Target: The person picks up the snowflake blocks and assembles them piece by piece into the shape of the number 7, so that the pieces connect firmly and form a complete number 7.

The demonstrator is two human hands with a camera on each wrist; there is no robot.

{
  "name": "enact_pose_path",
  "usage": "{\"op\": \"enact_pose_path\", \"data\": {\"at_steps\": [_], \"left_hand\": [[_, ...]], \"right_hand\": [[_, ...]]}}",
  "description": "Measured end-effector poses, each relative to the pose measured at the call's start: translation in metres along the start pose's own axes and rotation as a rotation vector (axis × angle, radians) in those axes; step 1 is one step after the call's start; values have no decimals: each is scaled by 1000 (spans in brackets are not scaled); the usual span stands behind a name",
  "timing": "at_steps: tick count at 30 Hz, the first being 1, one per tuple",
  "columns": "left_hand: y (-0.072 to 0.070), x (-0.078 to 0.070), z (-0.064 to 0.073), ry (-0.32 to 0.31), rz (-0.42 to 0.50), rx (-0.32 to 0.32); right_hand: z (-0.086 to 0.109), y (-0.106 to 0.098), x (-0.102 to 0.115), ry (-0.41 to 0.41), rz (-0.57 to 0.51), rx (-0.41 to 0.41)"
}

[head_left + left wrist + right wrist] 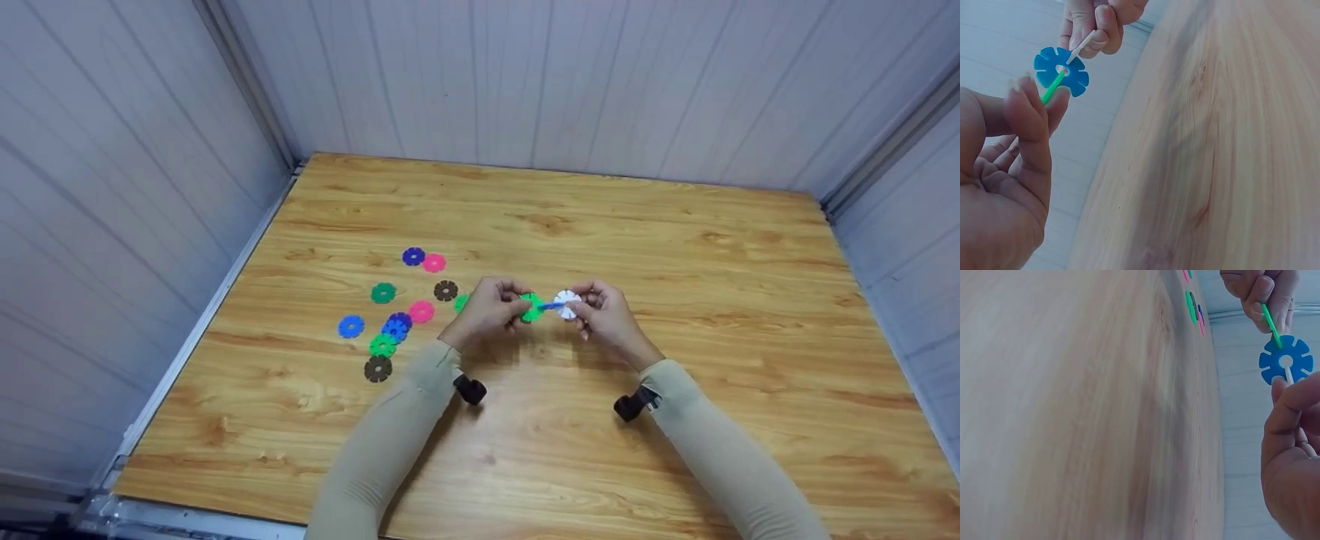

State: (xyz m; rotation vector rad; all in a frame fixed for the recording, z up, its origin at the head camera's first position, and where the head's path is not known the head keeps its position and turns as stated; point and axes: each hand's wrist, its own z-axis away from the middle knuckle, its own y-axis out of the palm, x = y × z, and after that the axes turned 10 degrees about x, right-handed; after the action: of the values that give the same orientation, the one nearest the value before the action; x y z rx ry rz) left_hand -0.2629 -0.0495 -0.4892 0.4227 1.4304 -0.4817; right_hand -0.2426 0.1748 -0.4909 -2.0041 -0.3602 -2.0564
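Observation:
Above the table, my left hand [491, 306] pinches a green notched disc [532, 307] between thumb and fingers. My right hand [606, 315] pinches a white notched disc [568, 304] the same way. Between them sits a blue notched disc [1061, 72] with a round centre hole, seen nearly edge-on in the head view. In the right wrist view the green disc [1272, 325] meets the blue disc [1286, 360] on the far side and the white disc [1289, 374] meets it on the near side, both crosswise to it.
Left of my hands, loose notched discs lie on the wooden table [675, 247]: a dark blue one [413, 256], pink ones [421, 311], a dark green one [383, 292], brown ones [378, 368] and a blue one [350, 326]. Some overlap. Panelled walls [525, 82] enclose the table's back and sides.

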Motion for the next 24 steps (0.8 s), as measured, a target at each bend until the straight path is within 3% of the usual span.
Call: {"op": "enact_pose_path", "data": {"at_steps": [12,24], "left_hand": [[15,7,-6,73,134,-45],[16,9,2,132,113,-48]], "right_hand": [[4,0,10,25,6,-24],[6,-2,9,5,57,38]]}}
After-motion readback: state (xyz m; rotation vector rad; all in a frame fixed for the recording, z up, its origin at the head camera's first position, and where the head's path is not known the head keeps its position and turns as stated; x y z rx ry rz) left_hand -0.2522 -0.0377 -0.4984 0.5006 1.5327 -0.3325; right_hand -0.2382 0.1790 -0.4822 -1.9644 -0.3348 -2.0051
